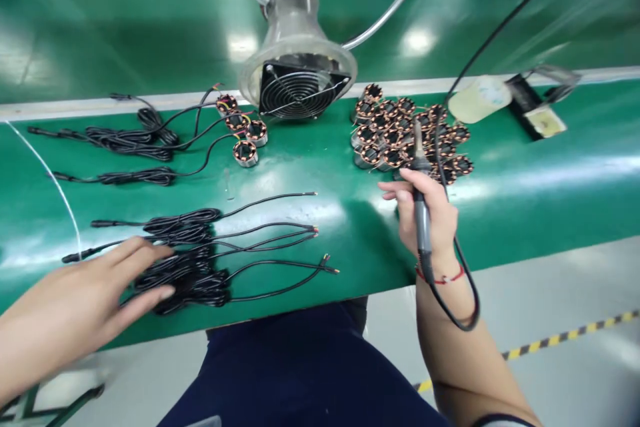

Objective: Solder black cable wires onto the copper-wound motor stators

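Our right hand (435, 213) closes around a soldering iron (423, 220), held like a pen, while our left hand (75, 297) lies open, fingers spread, on coiled black cables (185, 273) with stripped, tinned ends. Across the green counter (345, 267), four copper-wound stators (257, 132) appear to have leads attached already, with more cables coiled beside them. A heap of stators (410, 137) shows no cables yet. Beyond stands a fume extractor fan (299, 93). We can read no writing.
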{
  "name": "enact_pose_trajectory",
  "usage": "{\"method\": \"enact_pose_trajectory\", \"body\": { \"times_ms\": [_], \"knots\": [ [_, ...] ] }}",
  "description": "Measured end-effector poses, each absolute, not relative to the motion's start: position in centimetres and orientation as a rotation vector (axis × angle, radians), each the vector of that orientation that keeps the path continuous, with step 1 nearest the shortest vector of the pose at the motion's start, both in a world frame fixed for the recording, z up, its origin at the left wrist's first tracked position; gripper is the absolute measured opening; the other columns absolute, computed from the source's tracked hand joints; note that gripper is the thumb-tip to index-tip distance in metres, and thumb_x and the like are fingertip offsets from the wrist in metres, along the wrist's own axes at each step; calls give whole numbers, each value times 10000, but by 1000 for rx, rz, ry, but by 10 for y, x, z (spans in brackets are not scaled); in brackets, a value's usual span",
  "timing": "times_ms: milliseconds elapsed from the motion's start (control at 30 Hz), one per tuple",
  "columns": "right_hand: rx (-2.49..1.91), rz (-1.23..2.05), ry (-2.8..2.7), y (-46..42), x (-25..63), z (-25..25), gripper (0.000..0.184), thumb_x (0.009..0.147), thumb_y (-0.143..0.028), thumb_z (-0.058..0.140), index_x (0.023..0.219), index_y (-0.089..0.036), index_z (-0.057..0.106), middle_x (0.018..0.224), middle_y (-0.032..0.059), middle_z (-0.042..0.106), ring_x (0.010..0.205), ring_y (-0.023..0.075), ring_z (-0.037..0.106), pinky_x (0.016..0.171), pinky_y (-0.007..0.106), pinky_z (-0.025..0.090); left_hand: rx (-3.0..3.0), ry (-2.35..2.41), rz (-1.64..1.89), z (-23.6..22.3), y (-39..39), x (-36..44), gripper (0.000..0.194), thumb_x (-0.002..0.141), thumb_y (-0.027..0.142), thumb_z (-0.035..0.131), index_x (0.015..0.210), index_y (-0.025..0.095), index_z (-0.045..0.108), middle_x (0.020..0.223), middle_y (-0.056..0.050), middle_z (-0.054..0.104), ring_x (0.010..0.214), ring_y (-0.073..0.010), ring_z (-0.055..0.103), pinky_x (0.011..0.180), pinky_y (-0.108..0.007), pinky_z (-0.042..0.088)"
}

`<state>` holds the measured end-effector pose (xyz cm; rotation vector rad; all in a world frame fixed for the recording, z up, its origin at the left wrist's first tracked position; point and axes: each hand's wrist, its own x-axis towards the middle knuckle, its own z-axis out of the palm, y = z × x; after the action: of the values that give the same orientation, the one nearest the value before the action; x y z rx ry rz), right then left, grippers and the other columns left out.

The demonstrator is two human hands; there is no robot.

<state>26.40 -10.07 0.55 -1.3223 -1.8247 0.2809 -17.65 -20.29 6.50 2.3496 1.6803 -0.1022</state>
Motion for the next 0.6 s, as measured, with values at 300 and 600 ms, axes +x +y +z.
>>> {"method": "enact_pose_trajectory", "body": {
  "times_ms": [300, 600],
  "knots": [
    [-1583, 164, -2070, -42, 259, 8, 323, 886, -173, 515, 1202, -199, 579, 1056, 79, 716, 958, 240, 671, 850, 399, 549, 2498, 1455, -257, 41, -75, -32, 334, 946, 317, 404, 1208, 155, 533, 1154, -118, 572, 795, -223, 652, 625, -322, 477],
    [-1451, 408, -2309, -57, 214, 11, 385, 897, -156, 507, 1278, -207, 525, 1003, 67, 700, 936, 224, 636, 859, 371, 528, 2065, 1189, 85, 29, -59, -20, 184, 880, 283, 489, 973, 179, 609, 857, -37, 618, 785, -177, 570, 724, -299, 431]
  ]
}}
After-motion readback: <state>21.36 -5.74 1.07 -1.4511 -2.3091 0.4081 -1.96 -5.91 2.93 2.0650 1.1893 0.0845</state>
